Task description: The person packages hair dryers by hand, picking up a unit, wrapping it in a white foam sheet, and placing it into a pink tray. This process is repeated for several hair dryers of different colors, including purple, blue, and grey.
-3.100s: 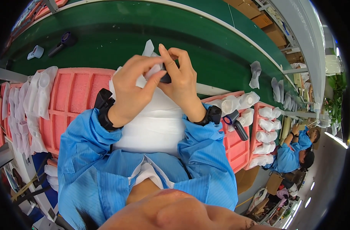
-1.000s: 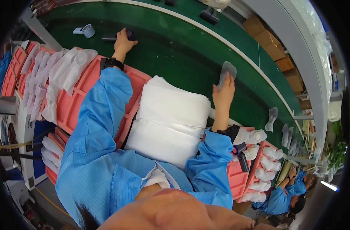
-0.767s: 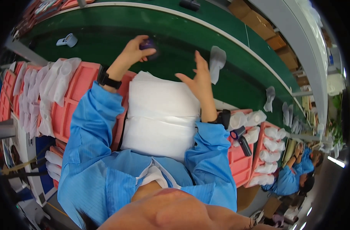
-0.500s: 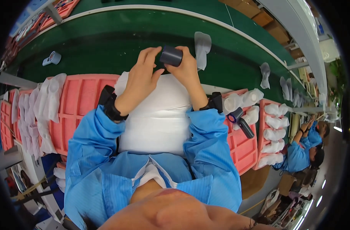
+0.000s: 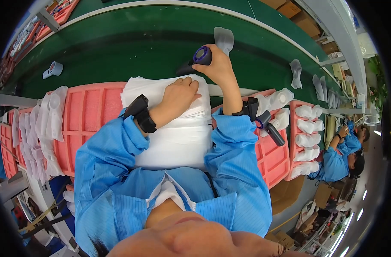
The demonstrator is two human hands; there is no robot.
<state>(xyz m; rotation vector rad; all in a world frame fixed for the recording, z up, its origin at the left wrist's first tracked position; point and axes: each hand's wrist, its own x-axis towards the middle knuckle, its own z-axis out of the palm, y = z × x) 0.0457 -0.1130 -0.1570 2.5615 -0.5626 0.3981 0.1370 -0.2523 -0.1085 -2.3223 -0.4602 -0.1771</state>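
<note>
In my right hand (image 5: pixel 218 66) is a dark grey hair dryer (image 5: pixel 203 62); its purple-ringed end faces up and its handle (image 5: pixel 185 69) points left over the green belt. The fingers wrap around the dryer's head. My left hand (image 5: pixel 181 95) rests palm down on a thick stack of white foam sheets or sleeves (image 5: pixel 172 145) in front of my body. Its fingers are bent together against the top layer near the far edge, and the fingertips are partly hidden. Just beyond the right hand, a translucent white sleeve (image 5: pixel 224 37) lies on the belt.
Pink trays (image 5: pixel 82 112) flank the stack, with wrapped items (image 5: pixel 55 111) at left and wrapped pieces (image 5: pixel 306 138) at right. A second grey hair dryer (image 5: pixel 273 133) lies on the right tray. Beyond, the green belt (image 5: pixel 131 49) carries a light blue hair dryer (image 5: pixel 53 70). People sit far right.
My left hand has come down from beside the hair dryer onto the white stack. My right hand has turned the dryer, so its purple ring and handle now show.
</note>
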